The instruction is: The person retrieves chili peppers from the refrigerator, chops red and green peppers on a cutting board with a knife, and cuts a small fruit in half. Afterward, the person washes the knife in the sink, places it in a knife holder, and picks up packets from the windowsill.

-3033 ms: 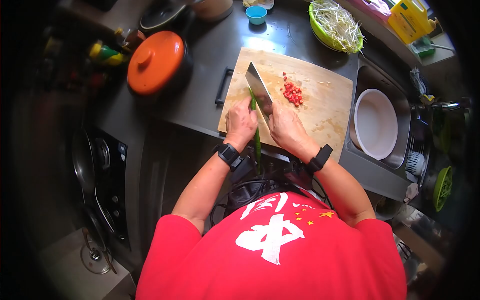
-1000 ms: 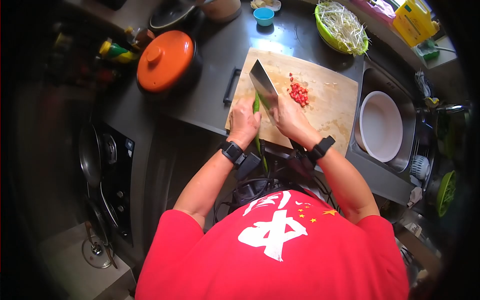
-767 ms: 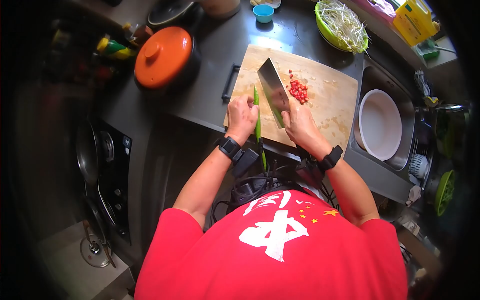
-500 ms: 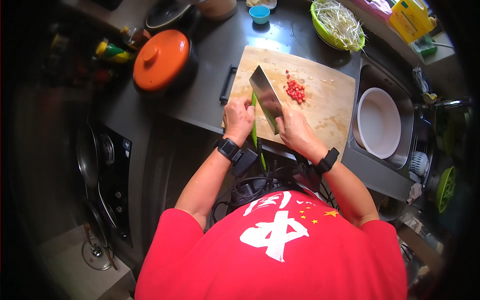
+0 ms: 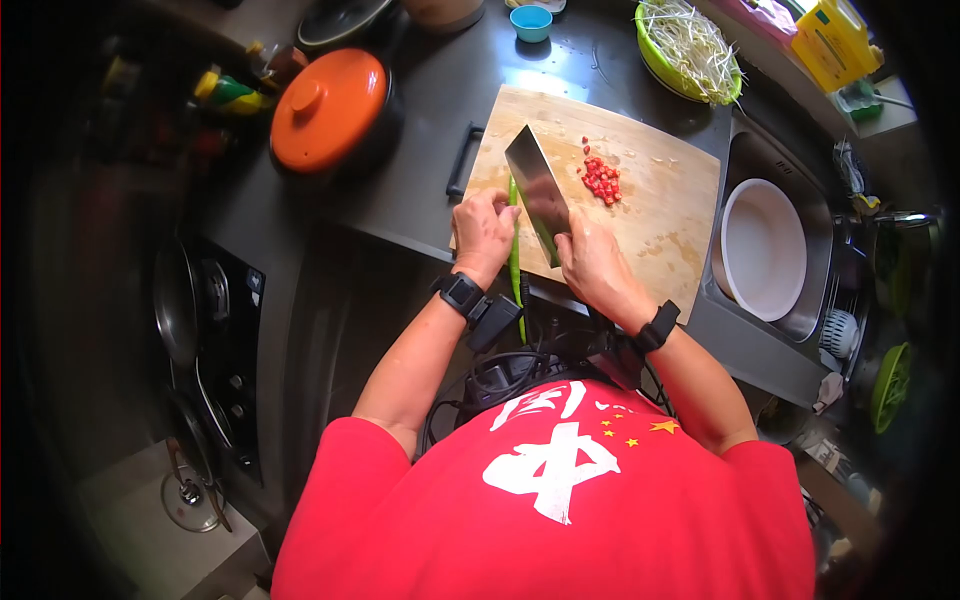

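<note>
A long green chili point(image 5: 515, 250) lies along the left part of the wooden cutting board point(image 5: 650, 150), its lower end hanging past the front edge. My left hand point(image 5: 484, 228) pinches it near its upper part. My right hand point(image 5: 597, 262) is wrapped round the handle of a cleaver point(image 5: 540, 190), whose broad blade slants up and left, just right of the chili. Blade and chili look slightly apart. Chopped red pieces point(image 5: 602, 180) form a small pile to the right of the blade.
An orange-lidded pot point(image 5: 328, 110) stands left of the board. Behind are a small blue bowl point(image 5: 531, 23) and a green basket of bean sprouts point(image 5: 688, 55). On the right, the sink point(image 5: 815, 215) holds a white basin point(image 5: 762, 250). A stove point(image 5: 230, 380) is at the lower left.
Compared with one second ago, the cleaver and my right hand are lower and farther from my left hand. The left fingers sit differently on the chili. The whole view has shifted slightly.
</note>
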